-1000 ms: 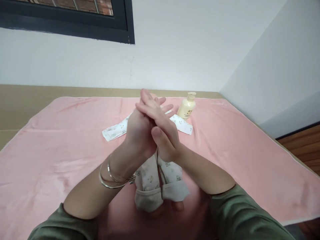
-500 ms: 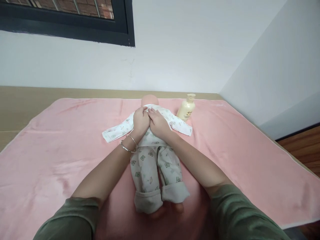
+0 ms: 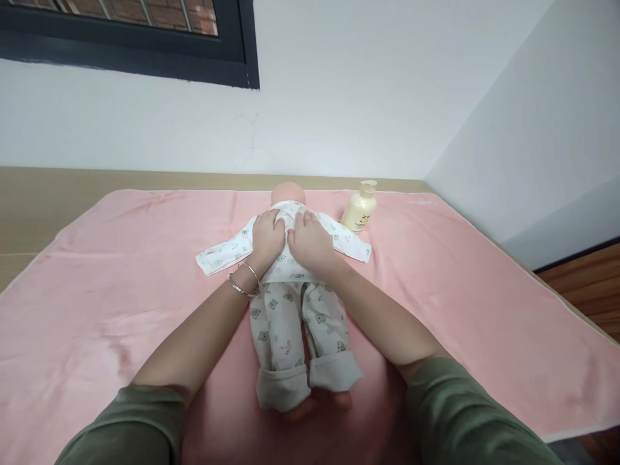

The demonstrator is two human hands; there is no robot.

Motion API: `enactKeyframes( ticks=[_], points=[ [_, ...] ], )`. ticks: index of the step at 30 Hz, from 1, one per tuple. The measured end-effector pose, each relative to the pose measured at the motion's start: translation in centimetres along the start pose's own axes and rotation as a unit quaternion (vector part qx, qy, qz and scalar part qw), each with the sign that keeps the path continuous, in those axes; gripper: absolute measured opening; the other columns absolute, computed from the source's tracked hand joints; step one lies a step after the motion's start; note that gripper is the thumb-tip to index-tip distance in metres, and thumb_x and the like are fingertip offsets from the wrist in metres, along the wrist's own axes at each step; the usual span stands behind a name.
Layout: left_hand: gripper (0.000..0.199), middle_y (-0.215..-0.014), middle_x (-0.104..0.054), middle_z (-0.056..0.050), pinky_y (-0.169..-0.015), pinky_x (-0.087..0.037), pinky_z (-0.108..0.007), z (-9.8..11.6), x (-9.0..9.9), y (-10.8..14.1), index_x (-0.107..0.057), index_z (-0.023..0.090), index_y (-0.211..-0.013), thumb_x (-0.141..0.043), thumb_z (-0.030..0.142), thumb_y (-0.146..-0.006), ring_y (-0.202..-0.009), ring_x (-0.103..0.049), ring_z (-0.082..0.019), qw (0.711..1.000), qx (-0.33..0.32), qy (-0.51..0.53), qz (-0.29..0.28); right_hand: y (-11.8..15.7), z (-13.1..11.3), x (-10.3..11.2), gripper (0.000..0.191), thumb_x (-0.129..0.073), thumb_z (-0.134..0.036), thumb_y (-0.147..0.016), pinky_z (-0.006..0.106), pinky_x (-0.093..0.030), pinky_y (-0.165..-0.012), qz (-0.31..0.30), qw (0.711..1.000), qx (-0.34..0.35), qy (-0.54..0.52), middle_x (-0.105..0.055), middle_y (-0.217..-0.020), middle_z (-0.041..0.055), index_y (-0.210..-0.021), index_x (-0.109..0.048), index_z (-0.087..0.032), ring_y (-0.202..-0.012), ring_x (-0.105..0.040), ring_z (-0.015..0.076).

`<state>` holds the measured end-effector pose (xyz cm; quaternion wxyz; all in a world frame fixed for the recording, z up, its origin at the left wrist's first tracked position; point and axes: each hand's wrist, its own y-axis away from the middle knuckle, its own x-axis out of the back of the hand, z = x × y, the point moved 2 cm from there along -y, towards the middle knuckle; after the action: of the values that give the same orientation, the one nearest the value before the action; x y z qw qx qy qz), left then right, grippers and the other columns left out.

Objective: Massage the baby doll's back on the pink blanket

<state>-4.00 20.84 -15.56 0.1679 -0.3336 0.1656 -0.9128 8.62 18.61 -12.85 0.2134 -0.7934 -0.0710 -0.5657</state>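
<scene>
A doll (image 3: 285, 323) in a white printed top and trousers with rolled cuffs lies on a pink cloth (image 3: 145, 290), its head away from me and its feet toward me. Its sleeves spread out to both sides. My left hand (image 3: 267, 237), with silver bangles at the wrist, rests on the left of the doll's upper torso, fingers spread on the fabric. Beside it, my right hand (image 3: 310, 240) lies on the right of the torso, open, fingers pointing up toward the shoulders. A narrow strip of the top shows between both hands.
A cream-coloured bottle (image 3: 359, 210) stands on the cloth just beyond the doll's right-hand sleeve. Behind the cloth runs a wooden edge (image 3: 194, 179) against a white wall. A dark window frame (image 3: 237, 45) is at the upper left.
My hands were together at the middle of the doll's upper torso; now they have moved apart to its two sides. The doll and bottle appear slightly further left in view.
</scene>
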Motion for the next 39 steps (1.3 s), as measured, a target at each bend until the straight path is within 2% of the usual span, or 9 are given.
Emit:
enactKeyframes(
  ticks=[5,9,13,16,20,23,27,33,39],
  points=[
    [0.05,-0.129,-0.072,-0.018,-0.115,-0.045,-0.044,-0.1,-0.1,0.3,-0.07,0.008,-0.122,-0.035,0.02,-0.089,-0.124,-0.064,-0.029,0.999,0.013,0.022,0.019,-0.9,0.0,-0.1,0.055,-0.033,-0.019,-0.102,0.052,-0.018,-0.132,-0.043,0.988,0.146,-0.034,-0.039,-0.166,0.0192,-0.153,-0.047,-0.003,-0.159,-0.029,0.0302],
    [0.048,-0.129,-0.073,-0.015,-0.118,-0.043,-0.045,-0.2,-0.3,0.5,-0.07,0.011,-0.122,-0.037,0.018,-0.089,-0.126,-0.063,-0.029,0.999,-0.002,0.015,0.041,-3.2,4.0,0.1,0.058,-0.032,-0.038,-0.106,0.055,-0.022,-0.13,-0.044,0.993,0.067,-0.088,-0.038,-0.168,0.012,-0.157,-0.043,-0.014,-0.158,-0.031,0.0298],
    [0.046,-0.127,-0.074,-0.015,-0.118,-0.043,-0.047,-0.4,-0.6,0.4,-0.071,0.013,-0.12,-0.038,0.017,-0.088,-0.125,-0.064,-0.029,0.999,-0.001,0.021,0.049,-2.5,3.3,-0.1,0.062,-0.035,-0.038,-0.105,0.054,-0.029,-0.126,-0.012,0.999,-0.022,-0.034,-0.045,-0.161,0.0241,-0.155,-0.043,-0.001,-0.152,-0.04,0.0362],
    [0.045,-0.127,-0.074,-0.014,-0.117,-0.044,-0.046,-0.5,-0.5,0.0,-0.072,0.013,-0.117,-0.039,0.017,-0.086,-0.124,-0.064,-0.029,0.999,0.006,0.024,0.035,-1.4,0.7,-0.3,0.059,-0.036,-0.025,-0.102,0.054,-0.025,-0.128,0.004,1.0,0.014,0.001,-0.042,-0.16,0.0291,-0.153,-0.043,0.005,-0.154,-0.037,0.0367],
    [0.041,-0.123,-0.076,-0.012,-0.113,-0.048,-0.048,-0.5,-0.5,-0.5,-0.074,0.017,-0.113,-0.042,0.019,-0.087,-0.118,-0.067,-0.028,0.999,-0.004,0.034,-0.009,-2.2,1.0,-0.4,0.057,-0.034,-0.019,-0.1,0.051,-0.017,-0.132,-0.043,0.987,0.134,-0.073,-0.041,-0.166,0.012,-0.154,-0.048,-0.013,-0.159,-0.03,0.0249],
    [0.044,-0.13,-0.073,-0.015,-0.116,-0.045,-0.048,-0.3,-0.5,-0.3,-0.072,0.014,-0.12,-0.045,0.021,-0.086,-0.125,-0.064,-0.03,0.999,-0.005,0.029,0.014,-3.6,3.7,-0.1,0.056,-0.03,-0.031,-0.104,0.055,-0.018,-0.131,-0.053,0.99,0.075,-0.105,-0.036,-0.169,0.0082,-0.157,-0.046,-0.019,-0.16,-0.026,0.0262],
    [0.046,-0.133,-0.072,-0.014,-0.119,-0.043,-0.046,-0.3,-0.6,0.1,-0.072,0.012,-0.122,-0.047,0.022,-0.085,-0.13,-0.062,-0.03,0.998,0.011,0.039,0.037,-2.9,3.6,0.1,0.062,-0.03,-0.035,-0.105,0.056,-0.025,-0.128,-0.037,0.998,-0.024,-0.04,-0.037,-0.166,0.0227,-0.158,-0.038,-0.003,-0.157,-0.032,0.0339],
    [0.042,-0.127,-0.074,-0.013,-0.116,-0.045,-0.05,-0.7,-0.6,-0.3,-0.072,0.016,-0.118,-0.045,0.025,-0.087,-0.122,-0.065,-0.03,0.999,0.006,0.043,0.011,-1.3,-0.3,-0.4,0.059,-0.034,-0.015,-0.097,0.05,-0.022,-0.13,-0.029,0.994,0.097,-0.029,-0.041,-0.165,0.0177,-0.155,-0.044,-0.006,-0.159,-0.029,0.0292],
    [0.044,-0.132,-0.071,-0.016,-0.117,-0.044,-0.05,-0.2,-0.5,0.1,-0.07,0.014,-0.121,-0.047,0.028,-0.086,-0.127,-0.062,-0.032,0.999,-0.008,0.011,0.029,-4.0,4.5,-0.8,0.06,-0.033,-0.038,-0.104,0.054,-0.014,-0.132,-0.046,0.991,0.019,-0.125,-0.03,-0.171,0.0091,-0.159,-0.041,-0.016,-0.162,-0.021,0.0299]
  ],
)
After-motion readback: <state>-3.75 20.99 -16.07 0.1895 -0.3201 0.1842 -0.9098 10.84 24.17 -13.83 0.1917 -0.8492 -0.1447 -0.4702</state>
